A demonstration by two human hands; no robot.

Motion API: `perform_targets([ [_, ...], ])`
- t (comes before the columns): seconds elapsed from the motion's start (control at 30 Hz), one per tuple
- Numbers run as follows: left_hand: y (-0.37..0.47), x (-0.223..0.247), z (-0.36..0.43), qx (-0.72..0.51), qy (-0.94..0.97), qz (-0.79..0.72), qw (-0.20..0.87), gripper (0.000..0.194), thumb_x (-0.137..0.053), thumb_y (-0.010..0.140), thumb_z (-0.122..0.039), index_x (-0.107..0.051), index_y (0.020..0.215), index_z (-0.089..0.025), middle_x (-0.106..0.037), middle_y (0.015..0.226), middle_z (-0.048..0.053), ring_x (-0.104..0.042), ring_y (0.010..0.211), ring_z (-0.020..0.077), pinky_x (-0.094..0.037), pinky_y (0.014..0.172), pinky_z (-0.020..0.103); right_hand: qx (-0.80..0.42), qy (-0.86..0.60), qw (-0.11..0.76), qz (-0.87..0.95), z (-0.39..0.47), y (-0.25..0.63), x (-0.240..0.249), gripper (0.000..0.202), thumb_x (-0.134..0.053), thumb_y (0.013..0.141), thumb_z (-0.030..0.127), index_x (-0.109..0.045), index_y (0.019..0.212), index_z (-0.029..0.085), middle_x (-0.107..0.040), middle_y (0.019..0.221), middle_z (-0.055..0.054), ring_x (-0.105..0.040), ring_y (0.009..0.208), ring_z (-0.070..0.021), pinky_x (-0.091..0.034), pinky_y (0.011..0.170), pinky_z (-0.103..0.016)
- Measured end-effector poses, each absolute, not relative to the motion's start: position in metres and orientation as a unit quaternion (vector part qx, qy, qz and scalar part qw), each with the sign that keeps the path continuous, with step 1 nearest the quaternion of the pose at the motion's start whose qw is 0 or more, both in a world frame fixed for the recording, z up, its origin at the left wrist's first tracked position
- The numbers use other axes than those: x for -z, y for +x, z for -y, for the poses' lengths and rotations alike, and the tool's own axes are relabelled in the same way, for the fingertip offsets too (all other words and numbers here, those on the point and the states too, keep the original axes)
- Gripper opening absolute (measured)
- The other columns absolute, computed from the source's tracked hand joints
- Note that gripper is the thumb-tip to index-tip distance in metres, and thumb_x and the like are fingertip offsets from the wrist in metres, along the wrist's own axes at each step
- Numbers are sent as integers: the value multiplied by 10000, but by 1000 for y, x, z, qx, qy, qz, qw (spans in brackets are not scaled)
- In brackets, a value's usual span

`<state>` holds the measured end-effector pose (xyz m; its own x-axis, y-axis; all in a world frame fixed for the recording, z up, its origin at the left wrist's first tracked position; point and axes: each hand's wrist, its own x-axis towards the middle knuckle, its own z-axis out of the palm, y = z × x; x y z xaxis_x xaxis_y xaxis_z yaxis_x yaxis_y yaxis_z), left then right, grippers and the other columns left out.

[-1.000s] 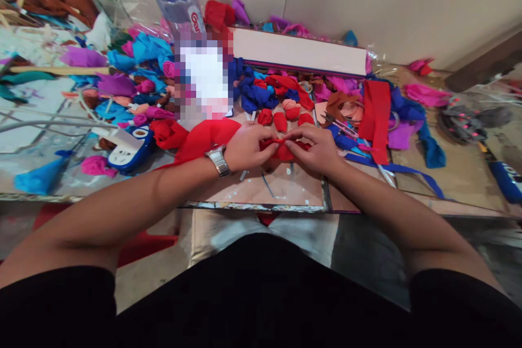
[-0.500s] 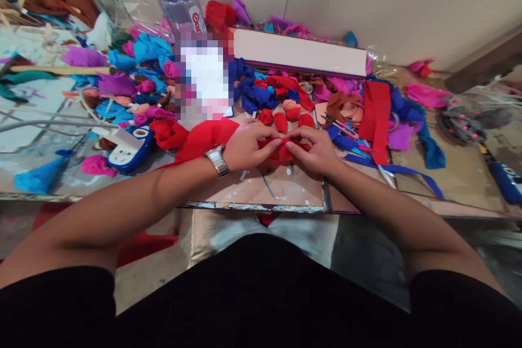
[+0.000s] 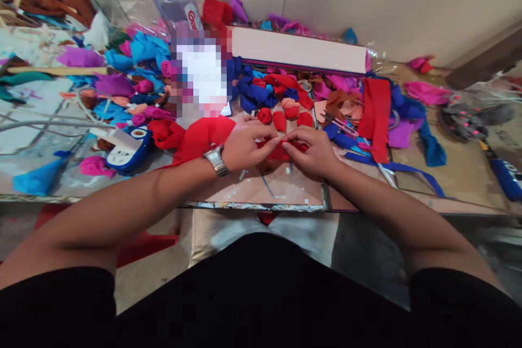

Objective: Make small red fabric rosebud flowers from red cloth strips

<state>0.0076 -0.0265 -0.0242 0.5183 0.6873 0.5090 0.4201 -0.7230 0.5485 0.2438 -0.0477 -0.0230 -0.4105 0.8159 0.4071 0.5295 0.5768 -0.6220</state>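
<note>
My left hand [image 3: 250, 145], with a metal watch at its wrist, pinches red crepe paper [image 3: 281, 153] between thumb and fingers. From the other side my right hand [image 3: 312, 152] grips the same paper, the thumb tips nearly meeting. A wide red crepe strip [image 3: 204, 138] lies to the left and passes behind my left hand; whether it joins the pinched part is hidden. Just beyond my fingers sit small rolled red paper pieces [image 3: 279, 120] and a peach paper flower [image 3: 291, 108]. Pink-handled pliers [image 3: 345, 126] lie to the right of my right hand.
A blue-and-white power strip [image 3: 129, 149] with a plugged cable stands at left. Behind it are crumpled coloured papers [image 3: 116, 85], a clear bottle [image 3: 175, 2] and a pixelated bright patch. A long pale box [image 3: 297, 50] lies at the back. Red strips [image 3: 375, 117] hang at right.
Both hands keep their pinch, with only slight finger movement. The red paper below my fingertips shows a little less than before. The view has shifted slightly.
</note>
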Motion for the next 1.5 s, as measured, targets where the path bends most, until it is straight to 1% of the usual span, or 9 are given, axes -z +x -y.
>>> perform_targets([
  [0.2,8,23,27,-355,852,-343,176,381,-546,1057,-456,-808,911,-220,-824,844,39,-712,785,196,-447,890,414,-221,-415,359,806,47,243,23,176,-689,970,361,-783,934,216,-804,876,-42,-713,770,-192,-517,717,-318],
  [0.4,8,23,28,-361,854,-327,182,368,-542,1061,-440,-818,939,-231,-835,865,25,-712,778,191,-441,904,416,-224,-421,366,799,46,243,25,172,-714,946,368,-788,942,213,-816,899,-51,-726,793,-196,-542,745,-319],
  [0.67,7,25,28,-317,861,-346,194,275,-588,974,-387,-817,978,-235,-846,929,37,-741,835,228,-461,1004,470,-240,-435,368,786,48,242,19,148,-718,914,358,-791,944,234,-820,913,-44,-720,816,-204,-552,756,-330],
  [0.77,7,22,29,-340,854,-351,179,256,-607,971,-378,-786,1073,-226,-837,1043,60,-740,961,255,-479,1018,467,-280,-452,383,756,48,241,18,166,-736,898,377,-790,928,223,-817,902,-38,-708,803,-195,-547,756,-323],
  [0.9,8,18,33,-407,835,-348,130,394,-655,956,-409,-680,1278,-182,-737,1309,148,-650,1244,318,-482,1102,497,-408,-486,432,641,37,242,23,244,-789,840,456,-765,875,216,-771,817,-7,-655,720,-164,-522,687,-293],
  [1.0,10,20,36,-424,832,-345,99,407,-674,964,-436,-665,1287,-189,-683,1358,167,-597,1303,337,-458,1142,528,-467,-500,460,566,26,246,26,273,-864,742,450,-762,855,223,-746,780,25,-631,693,-139,-508,680,-274],
  [1.1,12,25,38,-382,860,-328,84,329,-685,983,-426,-709,1236,-216,-698,1289,140,-607,1249,328,-458,1112,523,-493,-509,475,522,22,247,27,306,-904,687,443,-748,824,219,-733,754,41,-617,663,-121,-489,646,-253],
  [1.3,13,32,38,-319,896,-299,74,274,-627,1055,-378,-749,1269,-257,-749,1150,99,-664,1049,266,-473,959,449,-537,-505,472,483,25,244,23,380,-974,620,457,-745,814,224,-759,743,35,-647,644,-127,-524,608,-249],
  [1.5,13,32,36,-342,887,-301,77,232,-581,1072,-344,-793,1006,-278,-783,1009,52,-678,952,222,-443,913,433,-623,-510,417,421,35,239,11,429,-1014,589,452,-718,805,230,-747,724,40,-653,601,-136,-567,534,-267],
])
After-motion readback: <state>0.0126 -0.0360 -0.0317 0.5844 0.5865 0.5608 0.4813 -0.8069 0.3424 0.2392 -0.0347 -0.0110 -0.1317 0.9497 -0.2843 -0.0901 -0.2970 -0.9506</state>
